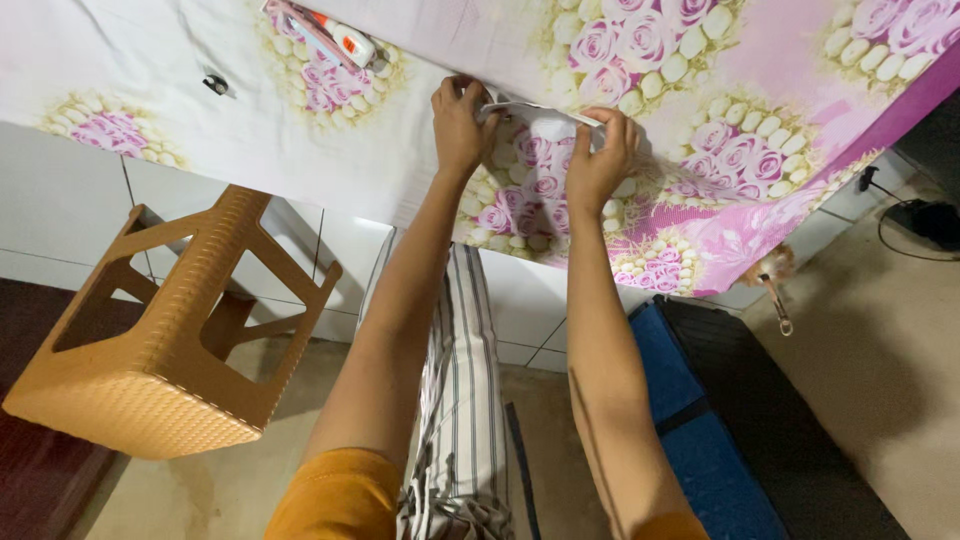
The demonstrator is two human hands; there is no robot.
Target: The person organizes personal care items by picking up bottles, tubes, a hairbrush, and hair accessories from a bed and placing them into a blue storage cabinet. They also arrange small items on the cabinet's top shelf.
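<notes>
Both hands, the left hand (460, 122) and the right hand (598, 160), have their fingers pinched closed on the edges of a small white folded paper piece (540, 112), which lies on the floral pink cloth (740, 90) above the tipped brown plastic stool (160, 330).

Top edge chopped off the red-and-white tube (335, 38), fingertips of both hands were tucked behind the white folded piece (540, 115), couldn't make out that tiny dark clip (215, 83) upper left.
</notes>
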